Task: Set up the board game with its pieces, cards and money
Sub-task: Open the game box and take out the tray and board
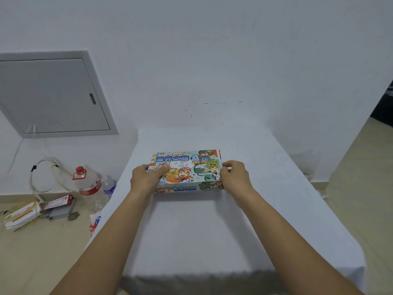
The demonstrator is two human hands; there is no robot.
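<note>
A white-draped table (212,231) is set against the wall, with the closed game box (187,170) lying flat toward its far end. The box is gripped at its left end by the left hand (146,177) and at its right end by the right hand (234,177).

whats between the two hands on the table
The game box, shown in the head view: the left hand grips its left end, the right hand its right end.

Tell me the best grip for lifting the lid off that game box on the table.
Take the game box by its two short ends, one hand from each side, as the left hand and right hand do now. It lies flat and wide on the table, so gripping the lid's end walls should lift it evenly.
</note>
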